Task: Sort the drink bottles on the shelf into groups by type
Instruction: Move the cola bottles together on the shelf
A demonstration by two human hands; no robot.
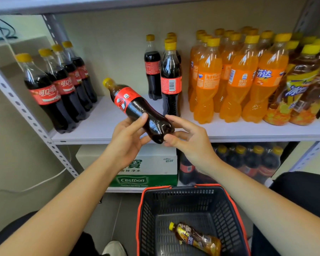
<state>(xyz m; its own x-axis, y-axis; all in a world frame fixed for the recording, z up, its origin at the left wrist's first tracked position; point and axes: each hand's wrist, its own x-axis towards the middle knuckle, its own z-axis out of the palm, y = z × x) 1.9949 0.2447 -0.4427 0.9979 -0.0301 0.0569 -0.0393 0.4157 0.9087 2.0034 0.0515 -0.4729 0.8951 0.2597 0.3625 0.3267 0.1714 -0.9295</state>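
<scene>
A cola bottle [135,106] with a red label and yellow cap is held tilted in front of the shelf [103,126], cap pointing up and left. My left hand [127,137] grips its lower body from below, thumb on top. My right hand [190,139] pinches the bottle's base between forefinger and thumb. On the shelf, a row of cola bottles [50,89] stands at the left and a few more cola bottles [171,82] in the middle. Several orange soda bottles [244,78] stand right of those, with iced tea bottles [299,89] at the far right.
A black basket with a red rim [142,209] sits on the floor below my hands, with one iced tea bottle [198,237] lying in it. The lower shelf holds a water carton [155,167] and a wrapped pack of cola [248,163]. A perforated metal upright [26,111] runs along the left.
</scene>
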